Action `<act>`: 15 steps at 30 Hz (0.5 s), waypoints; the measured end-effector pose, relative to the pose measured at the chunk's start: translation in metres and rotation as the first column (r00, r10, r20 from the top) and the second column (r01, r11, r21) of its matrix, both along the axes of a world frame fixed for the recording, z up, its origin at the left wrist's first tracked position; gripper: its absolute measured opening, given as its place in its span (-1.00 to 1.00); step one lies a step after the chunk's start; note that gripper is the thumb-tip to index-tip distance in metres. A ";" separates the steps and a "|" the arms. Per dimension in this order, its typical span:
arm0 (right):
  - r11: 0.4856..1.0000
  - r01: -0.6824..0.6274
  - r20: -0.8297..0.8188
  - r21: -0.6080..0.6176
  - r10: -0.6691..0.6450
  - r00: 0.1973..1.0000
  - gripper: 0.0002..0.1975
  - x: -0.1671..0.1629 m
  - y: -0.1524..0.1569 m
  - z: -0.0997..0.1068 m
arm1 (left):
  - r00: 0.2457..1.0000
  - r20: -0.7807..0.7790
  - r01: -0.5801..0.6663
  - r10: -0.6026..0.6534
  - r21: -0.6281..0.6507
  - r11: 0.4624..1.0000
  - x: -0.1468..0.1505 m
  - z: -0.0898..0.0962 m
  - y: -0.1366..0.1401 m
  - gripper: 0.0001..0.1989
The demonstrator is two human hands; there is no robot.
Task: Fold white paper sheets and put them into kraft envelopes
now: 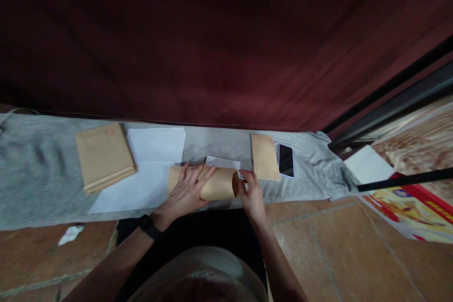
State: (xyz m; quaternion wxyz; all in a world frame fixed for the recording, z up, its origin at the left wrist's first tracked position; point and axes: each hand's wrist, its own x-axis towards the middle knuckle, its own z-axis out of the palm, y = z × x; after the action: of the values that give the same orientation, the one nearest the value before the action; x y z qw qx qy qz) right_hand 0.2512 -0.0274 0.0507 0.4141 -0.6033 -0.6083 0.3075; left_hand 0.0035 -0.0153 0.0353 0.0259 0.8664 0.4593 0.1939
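A brown paper envelope point(220, 184) lies crosswise in front of me, its right end bulging into an open mouth. My left hand point(189, 186) rests flat on the envelope's left part with the fingers spread. At the open end, my right hand point(252, 193) has its thumb and fingers bent round the edge of the mouth, apparently gripping the paper. Behind the envelope a piece of white paper point(222, 162) shows partly. White sheets point(155, 146) lie to the left, partly under the brown envelope. What is inside the envelope is hidden.
A stack of brown envelopes point(102, 153) sits at the left on the grey cloth point(42, 165). To the right are another brown envelope point(264, 156) and a phone point(286, 160). A dark red curtain point(212, 56) hangs behind; a black metal frame point(389, 108) stands at the right.
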 end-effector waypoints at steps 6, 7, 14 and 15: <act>0.951 -0.229 -0.360 -0.207 0.143 0.922 -0.74 0.011 -0.002 0.006 | 1.000 0.003 0.005 -0.005 -0.014 1.000 0.004 0.001 -0.002 0.01; 0.921 -0.307 -0.405 -0.238 0.193 0.894 -0.75 0.011 -0.002 0.005 | 1.000 -0.009 0.013 -0.013 -0.015 1.000 0.005 0.003 -0.003 -0.01; 0.789 -0.513 -0.517 -0.338 0.300 0.802 -0.81 0.000 0.000 -0.002 | 0.981 -0.159 0.088 -0.106 -0.116 0.989 0.011 0.018 -0.016 -0.01; 0.776 -0.525 -0.526 -0.349 0.301 0.795 -0.80 -0.001 0.000 -0.004 | 0.980 -0.166 0.091 -0.112 -0.129 0.987 0.012 0.019 -0.017 -0.01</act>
State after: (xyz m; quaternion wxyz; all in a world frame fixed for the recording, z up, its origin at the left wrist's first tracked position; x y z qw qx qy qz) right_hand 0.2498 -0.0270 0.0464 0.2983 -0.4470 -0.5229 0.6616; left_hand 0.0153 -0.0322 0.0545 0.0480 0.8992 0.4258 0.0883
